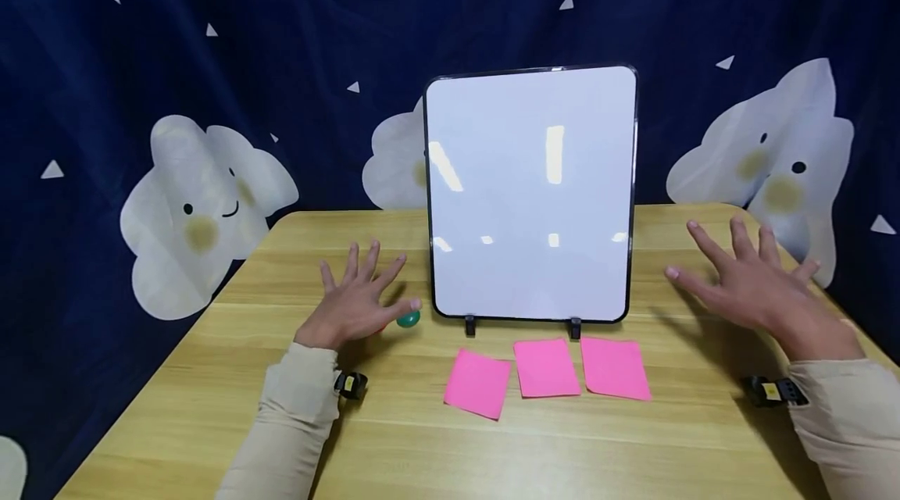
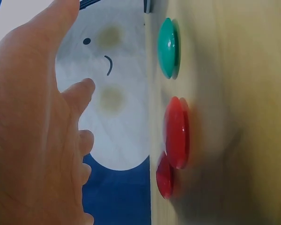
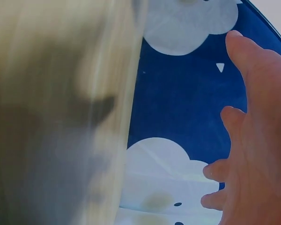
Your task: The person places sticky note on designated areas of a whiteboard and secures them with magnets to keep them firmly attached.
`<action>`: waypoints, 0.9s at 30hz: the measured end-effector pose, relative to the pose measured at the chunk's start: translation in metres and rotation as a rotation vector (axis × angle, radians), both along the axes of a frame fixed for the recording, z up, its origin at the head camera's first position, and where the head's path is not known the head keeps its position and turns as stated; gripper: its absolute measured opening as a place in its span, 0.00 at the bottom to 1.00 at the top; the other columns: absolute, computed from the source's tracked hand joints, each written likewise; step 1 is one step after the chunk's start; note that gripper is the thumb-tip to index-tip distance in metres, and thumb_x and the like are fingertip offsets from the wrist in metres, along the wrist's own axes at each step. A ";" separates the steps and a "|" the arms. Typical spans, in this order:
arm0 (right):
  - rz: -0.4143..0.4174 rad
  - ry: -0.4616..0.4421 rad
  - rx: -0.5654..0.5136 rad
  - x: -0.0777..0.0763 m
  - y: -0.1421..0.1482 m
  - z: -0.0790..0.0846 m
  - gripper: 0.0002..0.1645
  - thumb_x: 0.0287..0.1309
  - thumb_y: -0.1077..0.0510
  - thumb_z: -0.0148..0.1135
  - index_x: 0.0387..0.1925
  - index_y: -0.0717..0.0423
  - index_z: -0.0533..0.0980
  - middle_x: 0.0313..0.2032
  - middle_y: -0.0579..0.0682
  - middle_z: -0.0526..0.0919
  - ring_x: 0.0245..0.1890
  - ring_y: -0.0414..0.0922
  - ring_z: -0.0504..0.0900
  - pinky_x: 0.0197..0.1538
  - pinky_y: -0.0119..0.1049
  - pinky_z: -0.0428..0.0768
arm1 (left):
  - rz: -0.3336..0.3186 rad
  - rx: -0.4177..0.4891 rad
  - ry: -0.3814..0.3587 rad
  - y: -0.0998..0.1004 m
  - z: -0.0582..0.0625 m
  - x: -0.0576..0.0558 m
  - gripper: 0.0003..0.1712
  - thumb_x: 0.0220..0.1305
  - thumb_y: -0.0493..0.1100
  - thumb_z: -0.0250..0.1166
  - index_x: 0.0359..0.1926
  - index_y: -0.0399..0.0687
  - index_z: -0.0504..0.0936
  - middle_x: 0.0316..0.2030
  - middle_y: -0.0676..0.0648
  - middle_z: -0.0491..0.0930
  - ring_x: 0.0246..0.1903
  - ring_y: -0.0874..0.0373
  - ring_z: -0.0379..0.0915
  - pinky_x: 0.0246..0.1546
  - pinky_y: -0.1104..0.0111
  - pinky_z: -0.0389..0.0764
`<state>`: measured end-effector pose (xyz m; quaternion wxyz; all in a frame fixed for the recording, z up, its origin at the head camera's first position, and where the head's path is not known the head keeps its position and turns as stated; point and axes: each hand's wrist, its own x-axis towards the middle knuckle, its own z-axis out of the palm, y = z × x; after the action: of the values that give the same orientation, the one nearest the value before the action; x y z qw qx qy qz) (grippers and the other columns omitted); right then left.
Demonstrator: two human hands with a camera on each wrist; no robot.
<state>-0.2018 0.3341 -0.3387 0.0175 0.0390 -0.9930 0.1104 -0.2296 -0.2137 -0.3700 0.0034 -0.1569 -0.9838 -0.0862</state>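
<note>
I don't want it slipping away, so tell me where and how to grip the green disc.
Best pinch the green disc by opposite edges of its rim, coming from above with the left hand. It lies flat on the table, and its smooth, low dome would likely give little hold. A gap to the nearest red disc should leave fingertip room.

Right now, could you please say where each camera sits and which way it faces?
Head: on the head, facing forward and down at the whiteboard and three pink notes; left hand, right hand and sleeves show.
Left wrist: on that wrist, facing the green disc, two red discs and curtain; the left hand shows.
Right wrist: on that wrist, facing along the tabletop towards the curtain; the right hand shows.
Head and left wrist share the green disc.
</note>
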 end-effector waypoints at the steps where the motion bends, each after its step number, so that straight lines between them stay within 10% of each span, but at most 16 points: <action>1: 0.001 0.002 0.004 0.001 0.000 -0.001 0.56 0.64 0.22 0.43 0.80 0.40 0.35 0.73 0.75 0.28 0.67 0.80 0.22 0.43 0.89 0.27 | -0.002 -0.001 -0.001 0.001 0.000 0.001 0.52 0.61 0.82 0.45 0.79 0.68 0.49 0.79 0.41 0.33 0.75 0.36 0.20 0.59 0.28 0.20; 27: 0.040 0.066 0.070 0.017 -0.003 -0.014 0.52 0.66 0.25 0.45 0.80 0.38 0.39 0.74 0.76 0.35 0.70 0.79 0.32 0.48 0.87 0.27 | -0.061 0.018 0.059 0.001 -0.007 0.014 0.51 0.61 0.81 0.49 0.78 0.65 0.56 0.79 0.42 0.39 0.76 0.38 0.26 0.63 0.30 0.23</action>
<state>-0.1852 0.3316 -0.3527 0.0467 0.0631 -0.9941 0.0747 -0.2160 -0.2127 -0.3773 0.0312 -0.1895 -0.9772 -0.0906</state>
